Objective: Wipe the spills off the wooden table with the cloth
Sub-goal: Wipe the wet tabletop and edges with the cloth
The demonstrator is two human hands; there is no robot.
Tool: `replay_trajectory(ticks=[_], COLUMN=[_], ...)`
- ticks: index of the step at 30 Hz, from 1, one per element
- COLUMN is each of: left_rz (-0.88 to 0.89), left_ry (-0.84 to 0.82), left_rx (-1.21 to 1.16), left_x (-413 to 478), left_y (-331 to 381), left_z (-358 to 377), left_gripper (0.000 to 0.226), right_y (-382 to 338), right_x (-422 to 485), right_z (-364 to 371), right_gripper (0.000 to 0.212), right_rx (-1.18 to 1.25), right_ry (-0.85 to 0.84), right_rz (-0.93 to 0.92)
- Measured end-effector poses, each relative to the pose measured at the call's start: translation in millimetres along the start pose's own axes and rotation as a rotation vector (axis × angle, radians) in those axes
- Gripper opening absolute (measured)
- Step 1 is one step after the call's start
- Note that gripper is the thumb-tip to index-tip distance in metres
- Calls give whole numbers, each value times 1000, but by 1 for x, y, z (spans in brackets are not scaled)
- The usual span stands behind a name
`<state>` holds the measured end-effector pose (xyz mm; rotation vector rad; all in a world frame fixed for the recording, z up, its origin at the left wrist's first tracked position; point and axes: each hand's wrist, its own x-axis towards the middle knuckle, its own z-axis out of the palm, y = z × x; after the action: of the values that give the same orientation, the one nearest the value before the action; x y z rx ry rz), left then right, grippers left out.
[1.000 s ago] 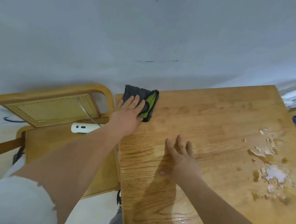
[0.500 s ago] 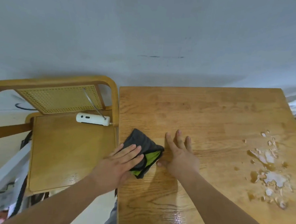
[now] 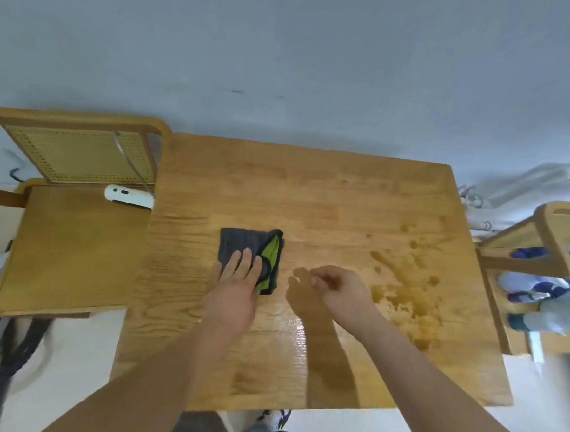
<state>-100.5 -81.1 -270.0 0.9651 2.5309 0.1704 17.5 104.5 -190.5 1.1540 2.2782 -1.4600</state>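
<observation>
Worktop [image 3: 311, 190] of pale wood fills the middle, its far edge against a grey wall. A chair [image 3: 70, 247] with a cane back stands to its left, and a wooden rack [image 3: 553, 230] to its right. The spill [image 3: 405, 288] spreads in brown blots and streaks over the worktop's right half. The cloth [image 3: 242, 243], dark grey with a green fold showing on its right side, lies flat left of centre, well apart from the spill. The left hand [image 3: 237, 279] presses on the cloth's near part, palm down, fingers straight and released. The right hand [image 3: 342, 288] hangs between cloth and spill, fingers loosely curled, grasping nothing. A white device [image 3: 129, 196] lies on the chair seat's far right corner, just beside the worktop.
</observation>
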Motion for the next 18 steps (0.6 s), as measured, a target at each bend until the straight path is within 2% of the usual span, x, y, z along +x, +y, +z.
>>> replay_trajectory(ticks=[3, 7, 9, 11, 12, 14, 16, 18], left_rz=[210, 475, 460, 242, 130, 21, 73, 269], left_ry=[-69, -44, -4, -78, -65, 17, 35, 48], left_rx=[80, 201, 277, 251, 212, 107, 69, 78], left_x=[-52, -67, -51, -40, -37, -41, -56, -74], left_y=[66, 66, 52, 52, 59, 78, 95, 104], left_z=[35, 49, 39, 27, 23, 29, 48, 71], left_gripper=[69, 71, 70, 69, 68, 70, 76, 83], right_y=[36, 68, 82, 94, 97, 104, 108, 112], right_x=[-35, -62, -70, -74, -77, -78, -79, -77], right_z=[-22, -43, -48, -48, -47, -43, -41, -42], right_gripper=[13, 16, 18, 20, 21, 27, 34, 37], right_rx=[27, -24, -27, -3, 12, 32, 39, 21], right_ry=[10, -46, -43, -23, -17, 2, 35, 79], right_rz=[25, 55, 79, 91, 101, 117, 138, 165])
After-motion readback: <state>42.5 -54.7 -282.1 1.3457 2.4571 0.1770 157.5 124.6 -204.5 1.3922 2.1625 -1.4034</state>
